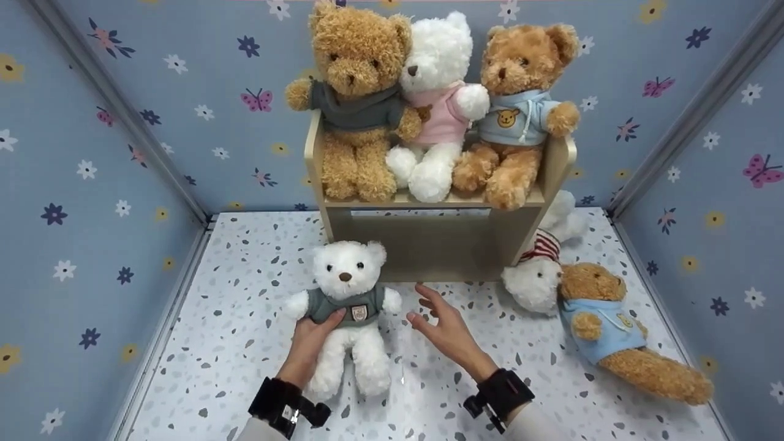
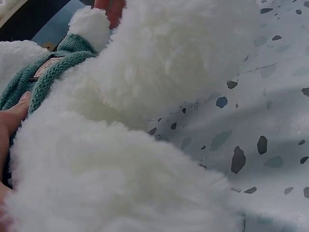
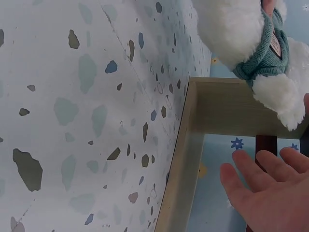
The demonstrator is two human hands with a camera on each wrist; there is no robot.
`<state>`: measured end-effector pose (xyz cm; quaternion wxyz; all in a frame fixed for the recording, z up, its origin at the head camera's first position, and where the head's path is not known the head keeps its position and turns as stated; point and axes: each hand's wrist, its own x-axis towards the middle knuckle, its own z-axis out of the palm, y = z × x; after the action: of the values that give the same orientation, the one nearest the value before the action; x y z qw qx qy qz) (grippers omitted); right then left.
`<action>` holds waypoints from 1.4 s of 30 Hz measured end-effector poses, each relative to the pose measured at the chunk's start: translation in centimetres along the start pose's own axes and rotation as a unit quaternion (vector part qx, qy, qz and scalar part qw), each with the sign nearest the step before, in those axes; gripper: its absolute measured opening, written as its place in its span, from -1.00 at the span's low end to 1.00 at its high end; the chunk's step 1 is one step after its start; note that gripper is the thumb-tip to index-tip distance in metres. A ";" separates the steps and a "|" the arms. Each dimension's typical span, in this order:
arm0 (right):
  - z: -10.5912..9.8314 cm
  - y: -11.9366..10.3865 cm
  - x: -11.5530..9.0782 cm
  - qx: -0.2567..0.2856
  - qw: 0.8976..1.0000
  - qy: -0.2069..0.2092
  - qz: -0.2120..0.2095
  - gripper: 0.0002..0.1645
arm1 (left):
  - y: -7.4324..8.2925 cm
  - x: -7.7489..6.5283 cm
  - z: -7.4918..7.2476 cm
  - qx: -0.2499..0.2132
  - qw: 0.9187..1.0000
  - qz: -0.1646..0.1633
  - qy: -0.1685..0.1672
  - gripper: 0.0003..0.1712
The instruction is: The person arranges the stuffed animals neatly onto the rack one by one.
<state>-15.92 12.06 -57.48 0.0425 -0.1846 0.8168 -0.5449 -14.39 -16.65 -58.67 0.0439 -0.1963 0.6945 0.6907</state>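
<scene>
Fingers of our left hand (image 1: 310,343) passed out of sight behind the white bear (image 1: 352,337), and its thumb lay over the front of the green sweater (image 1: 327,299), so we gripped the toy at its waist. Our right hand (image 1: 452,335) held nothing; its fingers stood wide apart, just beside the bear, with a gap before its paw.

We had the bear in front of the wooden shelf (image 1: 517,239), face towards us, its head overlapping the shelf's lower left edge in the head view. Whether its feet touched the speckled surface (image 1: 245,343), we could not tell.

To our left, a broad stretch of that surface ran from the bear to the left wall (image 1: 92,202). On the right we had less room: a white bear in a striped top (image 1: 533,285) leaned head down beside the shelf's edge, and a brown bear in a blue hoodie (image 1: 603,331) lay against it, legs reaching towards the right wall (image 1: 723,214).

Above, three seated bears (image 1: 438,119) filled the upper level side by side, feet at its front edge, the outer two with an arm over each side panel.
</scene>
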 end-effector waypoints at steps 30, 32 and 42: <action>0.2 -0.1 0.9 0.087 0.995 0.006 0.055 -0.13 | 0.6 0.4 4.9 -0.054 0.997 0.041 -0.021 -0.29; 0.2 -0.2 1.0 0.094 0.994 0.008 0.059 -0.13 | 0.6 0.4 5.0 -0.058 0.997 0.039 -0.024 -0.29; 0.1 -0.5 1.3 0.099 0.992 0.018 0.074 -0.19 | 0.5 0.6 5.6 -0.024 0.999 0.028 -0.013 -0.29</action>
<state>-16.93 11.34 -56.91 0.0861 -0.1092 0.7710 -0.6214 -16.27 -11.30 -58.63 0.0285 -0.1691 0.6823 0.7107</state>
